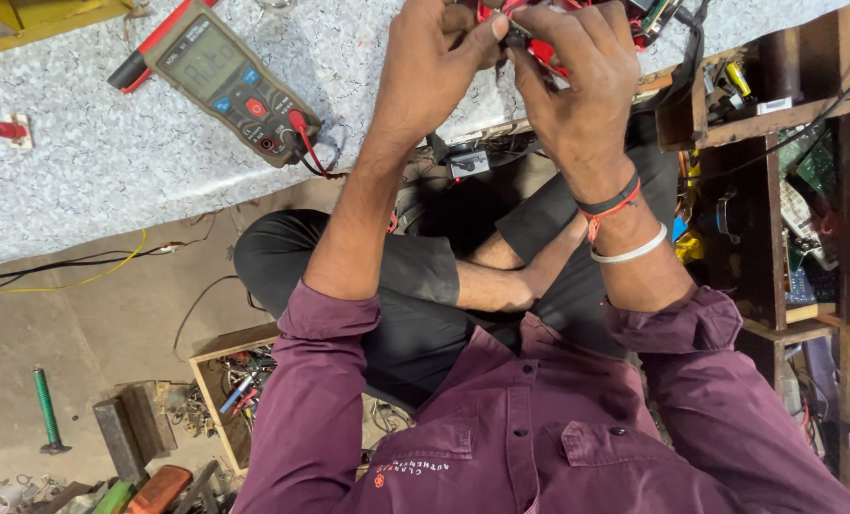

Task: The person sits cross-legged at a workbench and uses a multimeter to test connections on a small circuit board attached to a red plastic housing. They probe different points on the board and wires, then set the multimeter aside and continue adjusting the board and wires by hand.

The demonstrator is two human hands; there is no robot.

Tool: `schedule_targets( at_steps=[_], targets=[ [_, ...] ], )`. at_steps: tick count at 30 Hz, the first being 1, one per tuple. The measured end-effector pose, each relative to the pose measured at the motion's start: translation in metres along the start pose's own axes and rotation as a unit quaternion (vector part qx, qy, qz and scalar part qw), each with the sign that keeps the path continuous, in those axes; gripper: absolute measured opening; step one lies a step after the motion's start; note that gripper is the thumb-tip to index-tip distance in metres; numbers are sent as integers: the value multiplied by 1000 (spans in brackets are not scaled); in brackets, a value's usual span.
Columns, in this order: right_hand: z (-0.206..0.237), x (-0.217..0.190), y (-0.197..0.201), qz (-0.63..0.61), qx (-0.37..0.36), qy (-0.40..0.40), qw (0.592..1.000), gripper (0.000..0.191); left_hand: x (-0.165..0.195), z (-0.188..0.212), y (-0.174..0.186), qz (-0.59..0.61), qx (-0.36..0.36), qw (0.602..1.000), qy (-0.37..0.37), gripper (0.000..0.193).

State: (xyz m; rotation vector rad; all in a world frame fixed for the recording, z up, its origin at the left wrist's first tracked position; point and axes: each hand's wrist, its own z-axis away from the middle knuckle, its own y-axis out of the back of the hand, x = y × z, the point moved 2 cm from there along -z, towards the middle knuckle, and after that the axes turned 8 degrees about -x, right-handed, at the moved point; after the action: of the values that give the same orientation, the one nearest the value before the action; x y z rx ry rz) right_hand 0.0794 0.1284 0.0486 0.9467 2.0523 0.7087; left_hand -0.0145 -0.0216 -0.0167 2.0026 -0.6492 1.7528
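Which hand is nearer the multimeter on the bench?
The left hand. It works beside the multimeter, a short gap to its right; the right hand is farther right, beyond the left hand.

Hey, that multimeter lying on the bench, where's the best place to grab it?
Probably across the multimeter's long sides, around the display half, coming from the free end at the upper left. It lies flat and slanted on the speckled bench; red leads plug into its lower-right end, so avoid that end.
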Motion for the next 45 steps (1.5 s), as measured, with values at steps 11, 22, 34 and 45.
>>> schedule_targets(
  at_steps=[11,22,34,45],
  targets=[
    [7,8,-2,-6,-1,0,1000,26,8,0,-1,-8,15,1000,-16,22],
    [0,8,17,-117,-45,-14,992,29,9,-1,0,-71,22,997,-8,22],
    [0,6,8,-23,-7,-7,1000,19,-7,-1,4,4,-32,997,-66,28],
    [4,10,2,-20,10,17,1000,18,-14,0,1,-17,-40,998,-44,25]
  ],
)
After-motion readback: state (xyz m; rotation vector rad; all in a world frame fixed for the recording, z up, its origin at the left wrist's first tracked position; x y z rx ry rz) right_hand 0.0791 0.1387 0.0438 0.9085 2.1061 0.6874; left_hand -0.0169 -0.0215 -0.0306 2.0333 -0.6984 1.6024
